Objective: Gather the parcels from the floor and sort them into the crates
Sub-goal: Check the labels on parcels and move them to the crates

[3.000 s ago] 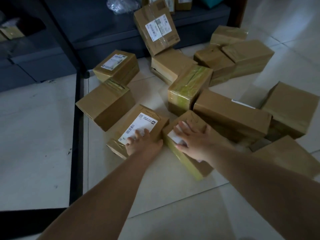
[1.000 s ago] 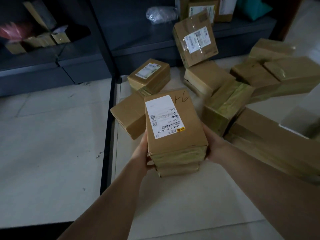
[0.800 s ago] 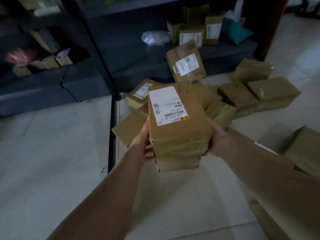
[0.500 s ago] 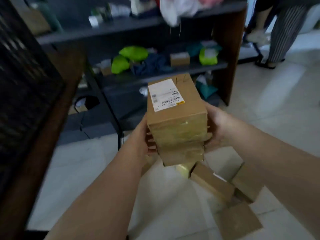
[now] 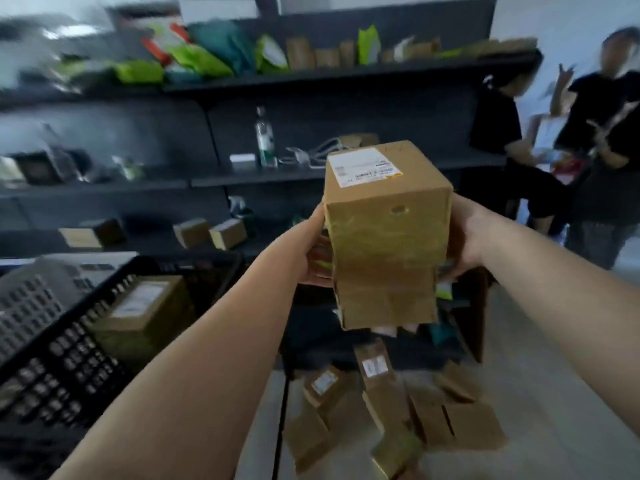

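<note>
two stacked parcels (image 5: 384, 237) clamped sideways between left hand (image 5: 313, 252) and right hand (image 5: 462, 237); stack kept aligned for black crate (image 5: 69, 348).

Two stacked parcels (image 5: 384, 237) sit between the left hand (image 5: 313, 252) on their left side and the right hand (image 5: 464, 237) on their right, raised in front of the shelving unit (image 5: 311, 174), with the labelled parcel on top of the other. To the lower left stands a crate (image 5: 69, 358) with one parcel (image 5: 138, 317) inside it, and beyond that crate, further left, is what seems to be a second crate (image 5: 31, 299), though blur makes this uncertain. Below the held stack, more parcels lie scattered on the floor (image 5: 554, 393) at the foot of the shelves, and two people (image 5: 554, 140) stand at the far right beside the shelving.
</note>
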{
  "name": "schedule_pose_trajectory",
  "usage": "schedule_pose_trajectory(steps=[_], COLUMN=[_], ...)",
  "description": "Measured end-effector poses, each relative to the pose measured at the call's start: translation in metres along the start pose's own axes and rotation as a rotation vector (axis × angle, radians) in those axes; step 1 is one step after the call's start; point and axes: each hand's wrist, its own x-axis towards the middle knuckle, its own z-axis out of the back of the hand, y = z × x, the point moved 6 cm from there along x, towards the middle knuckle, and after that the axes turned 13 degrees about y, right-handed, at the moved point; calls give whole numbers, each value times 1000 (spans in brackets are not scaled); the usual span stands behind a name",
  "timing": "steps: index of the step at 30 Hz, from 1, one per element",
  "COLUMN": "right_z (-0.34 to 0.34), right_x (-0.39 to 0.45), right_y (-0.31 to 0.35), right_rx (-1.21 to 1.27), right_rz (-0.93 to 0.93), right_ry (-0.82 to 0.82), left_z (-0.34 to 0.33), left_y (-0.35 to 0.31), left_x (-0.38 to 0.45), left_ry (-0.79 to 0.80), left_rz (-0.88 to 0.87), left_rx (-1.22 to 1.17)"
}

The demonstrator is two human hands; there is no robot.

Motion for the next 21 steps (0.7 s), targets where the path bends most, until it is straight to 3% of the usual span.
schedule_pose_trajectory(steps=[8,21], right_z=[-119,-442], right_x=[-12,-18], right_y=[47,42], right_rx=[-19,-58], right_rz=[95,88], right_ry=[251,526], left_z=[97,379], left_y=[-37,1], left_x=[-100,-262], left_ry=[-173,-420], left_rz=[-105,-133], left_rx=[10,14])
